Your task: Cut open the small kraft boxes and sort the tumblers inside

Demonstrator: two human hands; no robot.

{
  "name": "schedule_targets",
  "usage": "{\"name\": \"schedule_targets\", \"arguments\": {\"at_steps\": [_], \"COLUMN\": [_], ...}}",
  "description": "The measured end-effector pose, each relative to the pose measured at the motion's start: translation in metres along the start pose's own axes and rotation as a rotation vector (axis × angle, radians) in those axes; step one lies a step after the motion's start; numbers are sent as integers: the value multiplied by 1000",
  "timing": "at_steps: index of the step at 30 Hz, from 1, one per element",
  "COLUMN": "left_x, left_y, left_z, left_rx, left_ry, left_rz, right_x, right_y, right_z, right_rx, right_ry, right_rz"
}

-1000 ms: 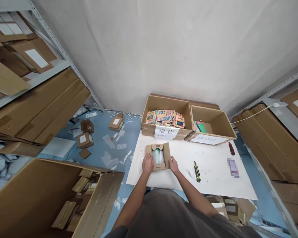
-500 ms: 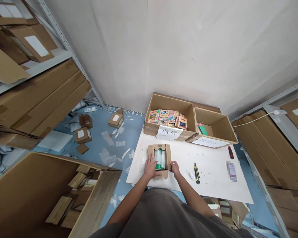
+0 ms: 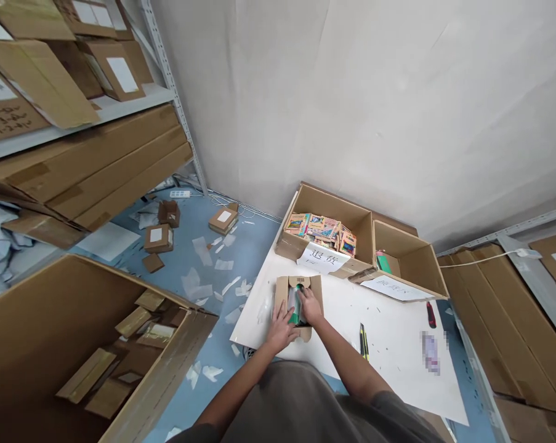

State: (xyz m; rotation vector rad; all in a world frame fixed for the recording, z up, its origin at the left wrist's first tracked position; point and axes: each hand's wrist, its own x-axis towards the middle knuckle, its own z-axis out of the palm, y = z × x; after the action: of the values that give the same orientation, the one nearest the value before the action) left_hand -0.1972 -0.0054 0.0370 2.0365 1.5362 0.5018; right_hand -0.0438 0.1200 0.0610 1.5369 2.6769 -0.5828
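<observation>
On the white tabletop (image 3: 388,357) lies a small opened cardboard box (image 3: 281,289), its flaps folded outward. Inside it a green and whitish item (image 3: 294,315), seemingly in clear plastic, is partly covered by my hands. My left hand (image 3: 282,331) rests with fingers spread over the box's left and near side, fingertips by the item. My right hand (image 3: 311,307) reaches over the right flap into the box; its stretched fingers touch the item, and the fingertips are partly hidden. A yellow-and-black box cutter (image 3: 364,342) lies to the right of my right forearm.
Behind stand a carton (image 3: 290,246) of colourful small packs and another carton (image 3: 411,264) holding a green item. A red cutter (image 3: 431,315) lies at the table's right. A large carton (image 3: 167,375) stands left; paper scraps and small boxes (image 3: 158,237) litter the floor.
My right hand has moved from the small box's right flap into the box, onto the green item. My left hand has slid from the left edge toward the near side. The view has turned left.
</observation>
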Motion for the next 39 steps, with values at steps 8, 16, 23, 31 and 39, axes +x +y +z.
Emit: {"name": "schedule_targets", "arguments": {"at_steps": [8,16,23,31,39], "left_x": [0,2,-10,-11,-14], "left_y": [-17,-46,-37,-36,-28], "left_z": [-26,-55,-37,-43,-54], "left_rx": [-33,49,153,95,8], "left_ry": [-11,-51,63,49,-12], "left_rz": [-62,-101,-131,-168,-196], "right_x": [55,59,50,82,88], "right_y": [-7,-30,-54,-61,-65], "right_z": [-11,-1,14,4,-9], "right_rx": [37,119,58,-6,38], "right_ry": [4,170,-73,-193,-151], "right_rz": [-25,79,187,288,379]}}
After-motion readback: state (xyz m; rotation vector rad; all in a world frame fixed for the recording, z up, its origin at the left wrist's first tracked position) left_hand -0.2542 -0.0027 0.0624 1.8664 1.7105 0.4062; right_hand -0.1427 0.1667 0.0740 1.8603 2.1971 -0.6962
